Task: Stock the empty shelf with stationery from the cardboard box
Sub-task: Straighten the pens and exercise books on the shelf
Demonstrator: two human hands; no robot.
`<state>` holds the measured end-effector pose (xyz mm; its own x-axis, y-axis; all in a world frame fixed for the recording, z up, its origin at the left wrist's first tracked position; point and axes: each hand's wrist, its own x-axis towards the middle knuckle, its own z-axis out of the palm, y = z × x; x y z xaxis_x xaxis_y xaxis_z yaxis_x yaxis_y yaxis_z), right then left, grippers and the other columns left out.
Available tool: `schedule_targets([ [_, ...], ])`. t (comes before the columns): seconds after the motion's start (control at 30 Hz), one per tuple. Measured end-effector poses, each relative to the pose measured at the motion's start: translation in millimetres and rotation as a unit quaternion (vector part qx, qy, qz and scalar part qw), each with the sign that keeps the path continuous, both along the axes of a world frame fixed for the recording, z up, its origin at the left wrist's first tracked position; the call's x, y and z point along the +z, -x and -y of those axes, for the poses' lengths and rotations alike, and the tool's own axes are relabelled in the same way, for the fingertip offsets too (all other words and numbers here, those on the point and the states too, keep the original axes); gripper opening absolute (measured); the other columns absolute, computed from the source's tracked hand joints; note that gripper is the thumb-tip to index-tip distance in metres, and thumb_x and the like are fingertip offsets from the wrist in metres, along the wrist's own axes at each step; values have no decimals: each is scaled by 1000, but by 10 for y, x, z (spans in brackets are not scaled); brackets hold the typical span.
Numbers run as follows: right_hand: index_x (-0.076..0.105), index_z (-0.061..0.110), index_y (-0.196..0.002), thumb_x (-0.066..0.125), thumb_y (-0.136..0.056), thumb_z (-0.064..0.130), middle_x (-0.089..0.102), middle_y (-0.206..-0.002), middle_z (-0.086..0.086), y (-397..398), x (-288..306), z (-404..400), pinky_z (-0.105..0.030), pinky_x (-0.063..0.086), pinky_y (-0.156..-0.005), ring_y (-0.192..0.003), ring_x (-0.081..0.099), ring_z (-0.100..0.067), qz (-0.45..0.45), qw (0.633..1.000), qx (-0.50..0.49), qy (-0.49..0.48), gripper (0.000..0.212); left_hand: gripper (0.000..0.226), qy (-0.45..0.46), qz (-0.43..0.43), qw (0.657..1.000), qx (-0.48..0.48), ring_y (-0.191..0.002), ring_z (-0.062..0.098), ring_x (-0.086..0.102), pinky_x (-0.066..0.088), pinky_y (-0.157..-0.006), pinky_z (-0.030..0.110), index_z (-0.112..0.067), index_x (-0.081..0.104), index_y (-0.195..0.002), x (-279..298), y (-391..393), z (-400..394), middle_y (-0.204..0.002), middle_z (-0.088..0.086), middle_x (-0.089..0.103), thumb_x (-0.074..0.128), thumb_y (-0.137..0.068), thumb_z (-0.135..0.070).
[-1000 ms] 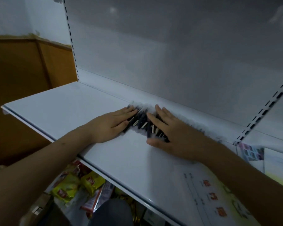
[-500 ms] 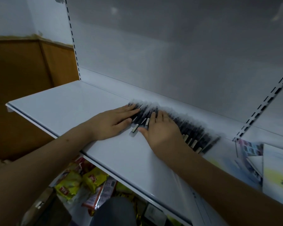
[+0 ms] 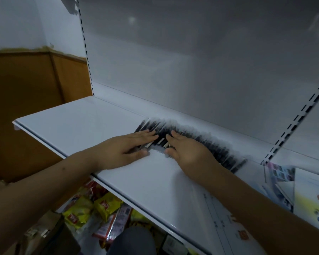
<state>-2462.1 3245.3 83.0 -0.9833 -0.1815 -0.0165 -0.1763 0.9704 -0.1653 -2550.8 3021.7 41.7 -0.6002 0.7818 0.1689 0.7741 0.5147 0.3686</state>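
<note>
A row of several dark pens (image 3: 215,146) lies side by side along the back of the white shelf (image 3: 85,122), reaching from the middle toward the right upright. My left hand (image 3: 125,150) lies flat with straight fingers pressing on the left end of the row. My right hand (image 3: 188,151) lies flat too, fingers straight, on the pens just right of the left hand. The two hands are a small gap apart. The cardboard box (image 3: 41,234) shows at the lower left, partly hidden by my left arm.
Printed booklets and paper sheets (image 3: 302,186) lie on the shelf's right part. Below the shelf sit yellow and red snack packets (image 3: 92,208). A slotted upright (image 3: 295,122) divides the shelf bays at the right. Brown wall panelling (image 3: 26,100) stands at the left.
The right hand slid leftward along the pens, uncovering the spread-out row on its right side. The left hand stayed near the row's left end. The camera view drifted a little.
</note>
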Motion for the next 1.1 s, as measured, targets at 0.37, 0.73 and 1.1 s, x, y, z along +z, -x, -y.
schedule_targets([
  [0.37,46,20,-142,28,-86,78,45,-146,-4,90,-126,152,-33,27,-108,-135,35,-22,-146,986,-32,-77,83,76,21,-15,1000,-11,-150,1,-5,6,-123,28,-36,15,-156,115,290,-160,-164,-13,6,42,-92,-67],
  [0.73,20,17,-155,11,-95,65,13,-162,-13,150,-450,-137,-32,-8,-120,-150,5,-26,-154,987,6,-42,77,70,54,82,995,18,-147,-3,4,6,-123,28,-45,19,-153,155,501,-69,-163,-16,9,50,-91,-56],
  [1.1,21,22,-155,12,-89,69,11,-162,-15,90,-490,-103,-43,3,-123,-150,7,-27,-188,981,-42,-10,82,80,-28,76,991,109,-143,-6,10,4,-114,15,-32,12,-157,25,338,-94,-161,-16,12,9,-90,-75],
])
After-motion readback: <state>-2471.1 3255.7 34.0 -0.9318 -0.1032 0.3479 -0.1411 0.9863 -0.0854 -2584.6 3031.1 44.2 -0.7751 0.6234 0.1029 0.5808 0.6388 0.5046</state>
